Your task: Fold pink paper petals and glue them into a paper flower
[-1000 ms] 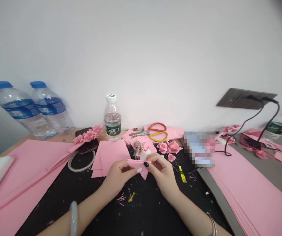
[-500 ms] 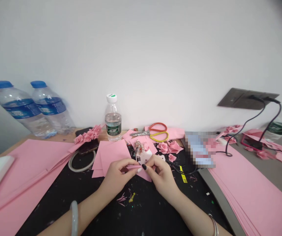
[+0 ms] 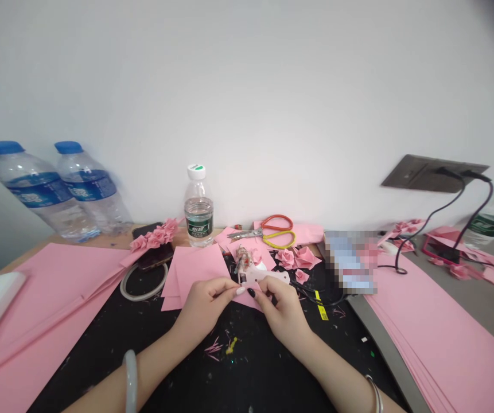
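Head view shows the left hand (image 3: 207, 299) and right hand (image 3: 285, 302) pinching the paper (image 3: 252, 284), less of it visible than a second ago, seemingly mid-fold.

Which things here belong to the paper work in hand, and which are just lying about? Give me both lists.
Belonging, by the look of it:
piece of pink paper, pinched by left hand and right hand
pink squares
folded flowers
scissors, probably

Apparently just lying about:
white-capped bottle
two blue-capped bottles
yellow strip
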{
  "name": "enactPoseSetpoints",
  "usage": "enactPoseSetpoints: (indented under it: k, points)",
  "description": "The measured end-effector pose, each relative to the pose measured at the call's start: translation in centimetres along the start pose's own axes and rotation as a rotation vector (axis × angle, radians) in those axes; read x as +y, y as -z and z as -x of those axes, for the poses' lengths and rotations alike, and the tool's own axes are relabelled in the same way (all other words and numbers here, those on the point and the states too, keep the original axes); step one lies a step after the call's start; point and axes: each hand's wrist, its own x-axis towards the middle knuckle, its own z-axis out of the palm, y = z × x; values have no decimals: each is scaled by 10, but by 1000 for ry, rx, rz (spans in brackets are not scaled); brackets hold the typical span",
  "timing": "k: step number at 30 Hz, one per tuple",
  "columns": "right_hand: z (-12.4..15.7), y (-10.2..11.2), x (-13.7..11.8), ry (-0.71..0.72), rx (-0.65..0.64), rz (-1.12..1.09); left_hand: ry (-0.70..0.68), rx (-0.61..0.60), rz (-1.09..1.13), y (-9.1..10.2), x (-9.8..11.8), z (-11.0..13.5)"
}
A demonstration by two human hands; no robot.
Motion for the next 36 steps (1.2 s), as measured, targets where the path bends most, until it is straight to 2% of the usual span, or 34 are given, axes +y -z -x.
enactPoseSetpoints:
  k: [3,6,11,15,23,30,36]
  points:
    - [0,0,0,-24,-11,3,-14,30,-37,2,0,0]
    - [1,1,0,-69,-84,-40,-5,58,-13,2,-1,-1]
    - [2,3,0,-71,-98,-49,21,-59,58,-3,-3,0]
    - [3,2,-2,-10,-123,-37,15,-132,-24,-5,-5,1]
    - [3,1,-1,-51,-139,-138,76,-83,38,-5,-6,-1]
    - [2,2,1,-63,-119,-152,-51,-98,-43,0,-3,-1]
    - [5,-4,1,-81,-175,-182,-64,-77,-94,3,-3,0]
